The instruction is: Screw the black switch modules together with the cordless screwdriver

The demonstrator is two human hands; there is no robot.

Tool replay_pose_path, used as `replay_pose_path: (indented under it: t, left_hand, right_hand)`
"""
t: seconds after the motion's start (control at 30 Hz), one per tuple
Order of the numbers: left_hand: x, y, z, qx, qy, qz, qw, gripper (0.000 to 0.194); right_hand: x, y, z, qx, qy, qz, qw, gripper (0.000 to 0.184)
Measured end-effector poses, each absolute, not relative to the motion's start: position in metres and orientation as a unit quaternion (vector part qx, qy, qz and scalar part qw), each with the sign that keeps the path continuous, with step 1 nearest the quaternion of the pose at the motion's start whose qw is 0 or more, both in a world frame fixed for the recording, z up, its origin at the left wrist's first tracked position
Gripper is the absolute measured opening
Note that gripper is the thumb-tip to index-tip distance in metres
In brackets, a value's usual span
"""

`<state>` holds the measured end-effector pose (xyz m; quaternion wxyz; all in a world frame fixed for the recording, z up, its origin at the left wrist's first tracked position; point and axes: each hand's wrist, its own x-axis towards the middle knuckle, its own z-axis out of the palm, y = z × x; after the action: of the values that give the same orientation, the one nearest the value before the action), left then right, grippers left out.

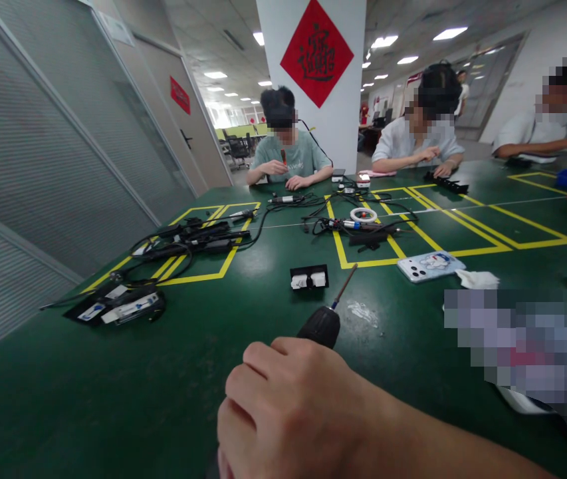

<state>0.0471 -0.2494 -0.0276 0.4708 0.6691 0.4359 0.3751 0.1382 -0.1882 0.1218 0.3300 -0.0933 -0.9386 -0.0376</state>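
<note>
My right hand reaches in from the lower right, its fingers wrapped round the black handle of what looks like a soldering iron. The thin brownish tip points up and away from me, above the table. Just left of that tip stands a small black panel with two white blocks, apart from the tool. A whitish smear marks the table right of the tip. Most of the handle is hidden under my fingers. My left hand does not show.
Yellow tape outlines areas on the green table. Tangled black cables and tools lie left; more tools and a white ring lie beyond. A phone and crumpled tissue are at right. Several people sit around the table.
</note>
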Motion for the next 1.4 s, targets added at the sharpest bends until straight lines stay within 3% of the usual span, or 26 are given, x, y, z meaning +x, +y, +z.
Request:
replay_pose_path:
  t: [0.2, 0.3, 0.37, 0.47, 0.57, 0.97, 1.2, 1.4]
  left_hand:
    - [0.021, -0.234, 0.027, 0.568, 0.365, 0.442, 0.591, 0.037]
    - [0.002, -0.211, 0.058, 0.533, 0.335, 0.524, 0.574, 0.02]
    - [-0.01, -0.197, 0.071, 0.538, 0.352, 0.565, 0.517, 0.027]
    - [-0.026, -0.188, 0.074, 0.559, 0.416, 0.561, 0.447, 0.052]
    - [-0.035, -0.192, 0.065, 0.575, 0.472, 0.53, 0.407, 0.057]
    - [-0.046, -0.202, 0.059, 0.608, 0.488, 0.45, 0.436, 0.038]
    - [-0.041, -0.202, 0.062, 0.592, 0.411, 0.482, 0.498, 0.042]
    - [-0.037, -0.22, 0.049, 0.454, 0.29, 0.495, 0.682, 0.04]
  right_hand:
    - [0.151, -0.16, 0.134, -0.105, -0.895, -0.088, 0.425, 0.025]
    - [0.169, -0.127, 0.117, -0.24, -0.808, -0.038, 0.536, 0.031]
    - [0.177, -0.103, 0.095, -0.317, -0.765, 0.011, 0.561, 0.032]
    - [0.178, -0.075, 0.056, -0.4, -0.727, 0.09, 0.55, 0.03]
    - [0.171, -0.065, 0.029, -0.43, -0.72, 0.134, 0.528, 0.031]
    - [0.173, -0.047, 0.0, -0.461, -0.736, 0.209, 0.449, 0.057]
    - [0.17, -0.04, -0.009, -0.464, -0.725, 0.261, 0.437, 0.05]
    - [0.169, -0.033, -0.012, -0.469, -0.719, 0.239, 0.454, 0.045]
